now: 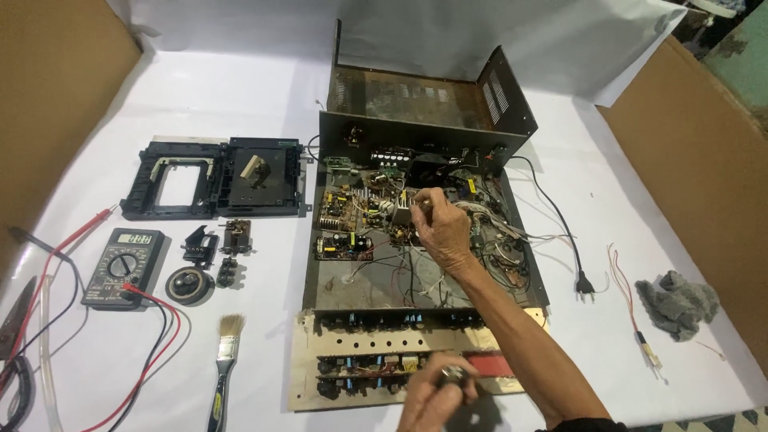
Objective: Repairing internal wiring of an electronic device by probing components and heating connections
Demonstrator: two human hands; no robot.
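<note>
White sheeting covers the bench point(240, 96), keeping small parts visible. At centre, the opened metal chassis point(416, 216) bares tangled wiring; the right hand point(440, 228) pinches a small component above its boards. At six o'clock, the left hand point(436, 396) grips a dark round part. Multimeter point(122, 268) and bristle brush point(226, 360) lie at eight o'clock.

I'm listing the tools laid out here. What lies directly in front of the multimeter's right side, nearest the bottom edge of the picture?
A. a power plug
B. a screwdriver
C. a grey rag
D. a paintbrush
D: the paintbrush lies on the white sheet just right of the multimeter, its bristles pointing away from the person.
</note>
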